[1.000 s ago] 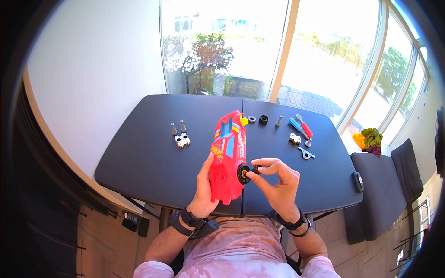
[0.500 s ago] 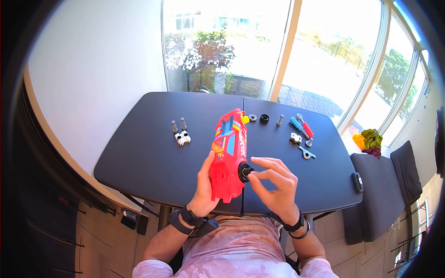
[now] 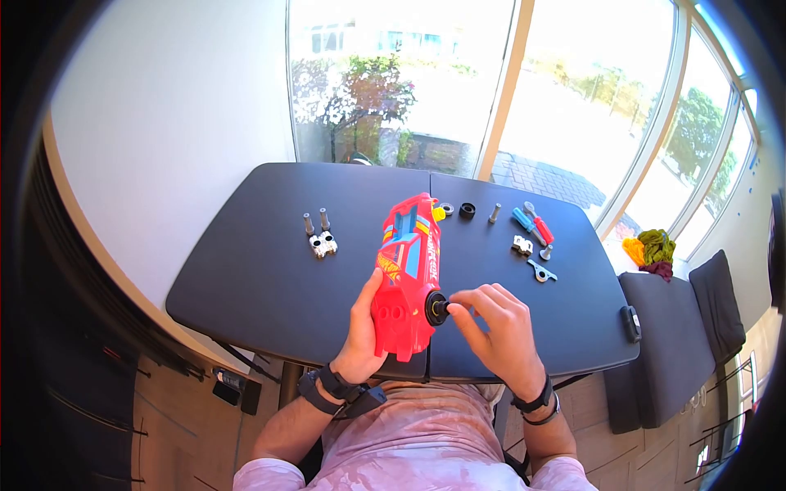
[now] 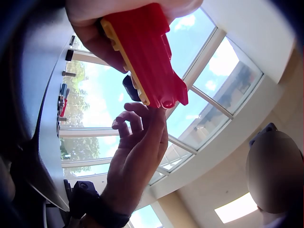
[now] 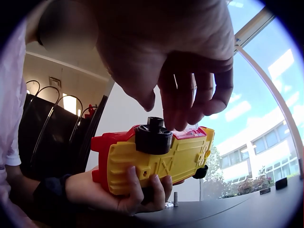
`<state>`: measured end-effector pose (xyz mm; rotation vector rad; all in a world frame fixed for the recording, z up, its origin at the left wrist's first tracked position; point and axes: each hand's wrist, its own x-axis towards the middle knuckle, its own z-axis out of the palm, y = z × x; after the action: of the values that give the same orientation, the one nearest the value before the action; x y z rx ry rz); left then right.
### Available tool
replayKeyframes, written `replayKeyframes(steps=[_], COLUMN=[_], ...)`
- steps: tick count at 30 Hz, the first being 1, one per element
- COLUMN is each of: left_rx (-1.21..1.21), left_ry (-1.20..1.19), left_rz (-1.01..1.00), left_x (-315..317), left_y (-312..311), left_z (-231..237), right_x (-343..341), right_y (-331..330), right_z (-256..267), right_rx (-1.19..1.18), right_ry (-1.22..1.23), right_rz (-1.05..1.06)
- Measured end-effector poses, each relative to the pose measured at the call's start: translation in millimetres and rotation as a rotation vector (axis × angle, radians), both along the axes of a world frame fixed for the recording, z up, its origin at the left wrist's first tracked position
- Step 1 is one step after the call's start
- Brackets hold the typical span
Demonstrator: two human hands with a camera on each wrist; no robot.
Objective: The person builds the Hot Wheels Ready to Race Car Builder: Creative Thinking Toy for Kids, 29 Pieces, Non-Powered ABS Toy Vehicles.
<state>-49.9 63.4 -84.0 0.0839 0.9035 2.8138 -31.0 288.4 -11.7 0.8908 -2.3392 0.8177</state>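
Note:
My left hand (image 3: 358, 340) grips a red toy car body (image 3: 401, 319) above the table, its nose pointing away from me. The right wrist view shows its yellow underside (image 5: 185, 161), with left fingertips pressed against it. On the side facing my right hand sits a black wheel (image 5: 153, 142), and a small black cap (image 5: 155, 122) stands out from its centre. My right hand (image 3: 501, 331) hovers beside this wheel, thumb and fingertips close to the cap but parted around it. Another black wheel (image 5: 201, 172) shows at the car's far end.
On the table (image 3: 262, 286), silver engine-like parts (image 3: 322, 244) and grey pegs (image 3: 324, 218) lie at left. Toward the back right are a black ring (image 3: 467, 210), a red-handled tool (image 3: 542, 229), a blue one (image 3: 524, 219) and a light-blue lever-shaped piece (image 3: 540, 271). A black device (image 3: 631, 322) sits at the right edge.
The small black cap, pinched in my right fingers beside the wheel earlier, now sits at its centre. My right fingers have loosened from it, and the car has shifted slightly right.

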Motion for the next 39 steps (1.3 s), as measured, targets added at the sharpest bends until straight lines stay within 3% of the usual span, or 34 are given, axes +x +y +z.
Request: replayKeyframes(steps=[4, 7, 10, 13, 16, 22, 27, 31, 39], left_rx=[-0.001, -0.006, 0.002, 0.006, 0.002, 0.022, 0.005, 0.020, 0.015], left_ry=[0.006, 0.011, -0.002, -0.007, -0.003, -0.015, 0.000, -0.003, 0.010], left_rz=[-0.002, -0.031, -0.011, 0.001, 0.004, 0.009, 0.016, 0.009, 0.024], left_x=[0.8, 2.7, -0.2, -0.8, 0.8, 0.3, 0.1, 3.3, -0.2], left_y=[0.4, -1.5, -0.2, 0.0, 1.0, 0.8, 2.2, 2.3, 2.9], left_z=[0.3, 2.7, -1.6, -1.7, 0.7, 0.2, -0.1, 3.2, -1.5], right_x=[1.8, -1.9, -0.6, 4.9, 1.6, 5.4, -1.4, 4.8, 4.8], right_y=[-8.3, 1.7, 2.5, -9.6, 2.6, -6.8, -2.7, -6.5, -3.8], right_z=[6.8, 2.3, 2.8, 10.1, 6.3, 8.6, 4.5, 11.8, 11.9], right_rx=[-0.099, 0.123, 0.103, -0.076, 0.190, -0.004, 0.129, 0.107, 0.187], right_ry=[0.060, 0.062, 0.003, 0.044, 0.024, 0.011, 0.034, 0.032, -0.008], right_rz=[0.134, 0.039, 0.009, 0.090, 0.014, 0.113, -0.002, 0.089, 0.018])
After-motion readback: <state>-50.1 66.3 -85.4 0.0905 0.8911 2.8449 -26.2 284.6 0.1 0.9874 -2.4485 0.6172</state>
